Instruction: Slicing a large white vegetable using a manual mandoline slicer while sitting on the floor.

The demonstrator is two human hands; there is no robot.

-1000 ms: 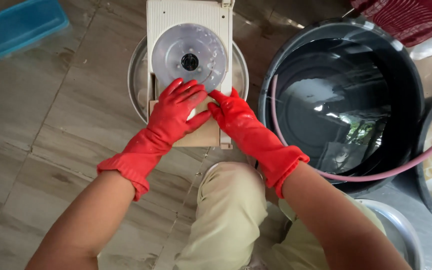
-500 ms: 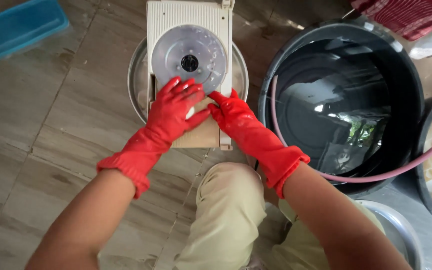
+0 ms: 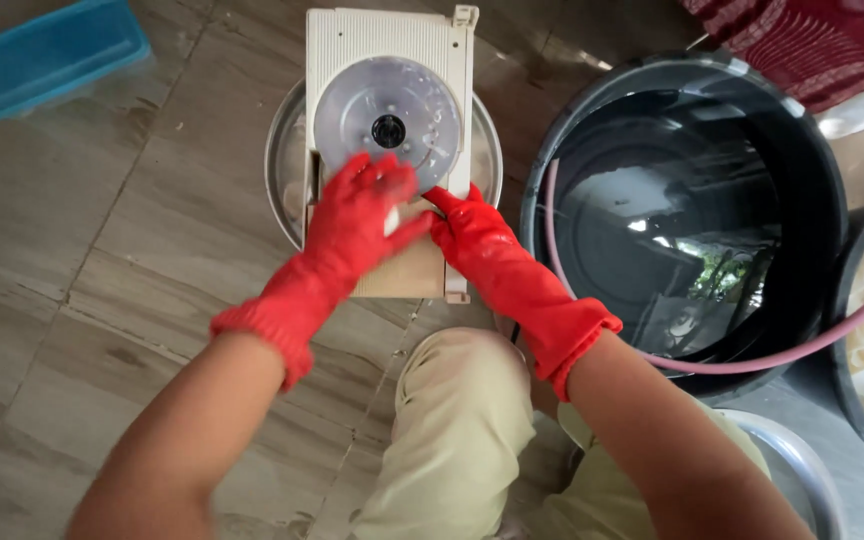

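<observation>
My knee in beige trousers (image 3: 457, 420) is nearest, just below the slicer (image 3: 389, 60), which stands on grey-brown floor tiles (image 3: 102, 260). My left hand (image 3: 357, 215) presses flat on a pale piece at the slicer's lower edge, fingers spread; my right hand (image 3: 472, 235) rests beside it, and I cannot tell what it grips. A steel bowl (image 3: 282, 160) sits under the slicer. Right of the slicer is a black tub of water (image 3: 682, 200); far left, a blue box (image 3: 47, 50).

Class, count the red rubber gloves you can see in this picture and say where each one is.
2. The left glove presses on the slicer board just below the round metal blade disc. The right glove rests beside it, at the board's right edge. None looks hidden.
</observation>
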